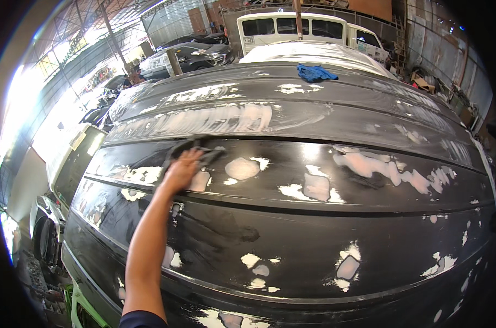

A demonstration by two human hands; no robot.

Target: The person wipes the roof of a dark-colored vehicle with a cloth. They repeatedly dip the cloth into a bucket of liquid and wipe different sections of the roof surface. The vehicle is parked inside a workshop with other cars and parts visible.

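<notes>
A broad, curved black metal vehicle roof with raised ridges fills most of the view; its nearer panels look mostly dark and glossy between scattered cream and pink patches, while the farther panels carry cloudy, dust-like smears; judging by that, the wiping seems only partway along, with the far rows left; a boxy white van stands beyond; on a far panel lies a long, streaky pinkish-white band; the bare left hand is palm down on the roof's left half, over a crumpled dark grey cloth; blur hides whether its fingers are clamped, so I cannot tell; the right hand is out of view; a small, bunched blue cloth rests on the far end.
</notes>
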